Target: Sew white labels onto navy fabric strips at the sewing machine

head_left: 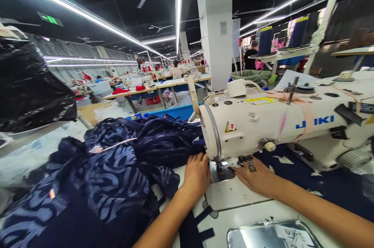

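A white sewing machine [242,119] stands before me, its needle and presser foot area [224,171] low at its left end. My left hand [197,176] is just left of the needle, fingers bent over the edge of navy fabric [198,149]; its fingertips are partly hidden. On the other side, my right hand [260,178] lies low against the machine bed [233,193] with fingers stretched toward the presser foot, some of them behind the machine's parts. Patterned navy garments [113,178] are heaped at the left, beside my left forearm.
Navy cloth [289,162] lies under the machine arm at right. A metal plate [271,236] is set into the table near me. A black plastic bag [32,84] hangs at left. Thread cones [265,41] stand on a rack. Farther back are a pillar [214,26], other tables and people.
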`<state>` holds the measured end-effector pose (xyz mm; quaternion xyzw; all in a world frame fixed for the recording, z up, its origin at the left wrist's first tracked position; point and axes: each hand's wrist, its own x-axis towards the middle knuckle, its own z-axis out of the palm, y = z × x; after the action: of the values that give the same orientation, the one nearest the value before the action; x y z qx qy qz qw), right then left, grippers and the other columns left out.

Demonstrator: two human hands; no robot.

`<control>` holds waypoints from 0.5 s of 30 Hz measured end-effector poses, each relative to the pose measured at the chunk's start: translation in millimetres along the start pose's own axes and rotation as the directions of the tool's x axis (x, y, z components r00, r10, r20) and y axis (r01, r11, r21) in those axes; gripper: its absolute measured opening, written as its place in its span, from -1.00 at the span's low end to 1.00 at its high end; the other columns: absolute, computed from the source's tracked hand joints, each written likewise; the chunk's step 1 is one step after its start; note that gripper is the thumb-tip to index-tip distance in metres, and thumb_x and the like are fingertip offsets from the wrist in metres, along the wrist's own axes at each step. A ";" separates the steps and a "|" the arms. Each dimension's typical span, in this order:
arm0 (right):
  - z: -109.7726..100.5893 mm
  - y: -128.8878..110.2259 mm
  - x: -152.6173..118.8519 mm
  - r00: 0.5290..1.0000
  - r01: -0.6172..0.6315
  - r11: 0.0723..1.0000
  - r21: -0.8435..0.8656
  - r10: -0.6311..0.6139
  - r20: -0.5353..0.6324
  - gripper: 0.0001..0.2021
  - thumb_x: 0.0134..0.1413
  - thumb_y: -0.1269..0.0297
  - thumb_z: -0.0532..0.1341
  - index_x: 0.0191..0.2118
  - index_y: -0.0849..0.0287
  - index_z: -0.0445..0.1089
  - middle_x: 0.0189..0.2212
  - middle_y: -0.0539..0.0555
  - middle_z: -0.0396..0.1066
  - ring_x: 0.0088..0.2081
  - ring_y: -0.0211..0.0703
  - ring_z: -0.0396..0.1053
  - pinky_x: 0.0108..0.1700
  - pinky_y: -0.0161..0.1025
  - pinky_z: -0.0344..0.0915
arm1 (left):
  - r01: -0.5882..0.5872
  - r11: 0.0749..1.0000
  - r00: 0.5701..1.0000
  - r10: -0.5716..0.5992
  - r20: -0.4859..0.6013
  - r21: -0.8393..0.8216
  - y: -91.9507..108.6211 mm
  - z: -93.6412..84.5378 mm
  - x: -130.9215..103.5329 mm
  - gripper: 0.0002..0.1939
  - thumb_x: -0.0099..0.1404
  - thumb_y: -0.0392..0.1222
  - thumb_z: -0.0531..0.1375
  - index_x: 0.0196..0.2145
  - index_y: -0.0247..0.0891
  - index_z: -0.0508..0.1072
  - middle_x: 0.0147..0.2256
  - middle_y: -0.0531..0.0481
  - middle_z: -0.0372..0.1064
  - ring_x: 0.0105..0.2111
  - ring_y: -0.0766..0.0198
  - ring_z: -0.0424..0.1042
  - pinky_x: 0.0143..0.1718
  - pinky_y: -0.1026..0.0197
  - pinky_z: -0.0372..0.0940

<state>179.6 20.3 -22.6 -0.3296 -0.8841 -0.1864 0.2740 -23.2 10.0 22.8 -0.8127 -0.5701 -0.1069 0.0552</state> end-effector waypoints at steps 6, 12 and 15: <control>-0.4 -0.5 -1.0 0.996 0.039 0.999 -0.029 -0.036 0.083 -0.71 0.10 0.48 -0.09 -0.31 0.23 0.37 -0.51 0.15 0.33 -0.41 -0.08 0.28 -0.24 -0.11 0.19 | -0.125 0.985 0.992 0.120 0.042 0.122 -2.1 -62.9 -41.4 -0.80 0.20 -0.36 -0.03 -0.45 -0.24 0.37 -0.49 0.01 0.32 -0.44 0.25 0.34 -0.37 0.21 0.17; -8.3 -4.9 4.1 0.986 0.066 0.991 -0.116 -0.047 0.158 -0.68 0.01 0.59 -0.05 -0.16 0.30 0.34 -0.39 0.20 0.37 -0.33 -0.07 0.28 -0.16 -0.10 0.15 | -0.270 0.855 0.950 0.310 -0.020 0.443 -34.5 -58.5 -113.2 -0.59 0.14 -0.53 -0.10 -0.18 -0.21 0.36 -0.07 -0.14 0.29 -0.23 0.14 0.30 -0.23 0.10 0.14; -18.6 -7.2 4.8 0.982 0.011 0.994 -0.108 0.009 0.186 -0.70 0.07 0.52 -0.01 -0.08 0.30 0.29 -0.33 0.19 0.37 -0.27 -0.05 0.27 -0.11 -0.09 0.12 | -0.408 0.761 0.864 0.500 -0.056 0.504 -44.1 -39.7 -132.4 -0.52 0.09 -0.57 -0.13 -0.20 -0.19 0.38 -0.12 -0.08 0.35 -0.22 0.16 0.31 -0.18 0.10 0.11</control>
<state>178.4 8.0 -6.2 -0.3595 -0.8946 -0.2026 0.1716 -112.3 -104.3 28.6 -0.8737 -0.3559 -0.0227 0.3307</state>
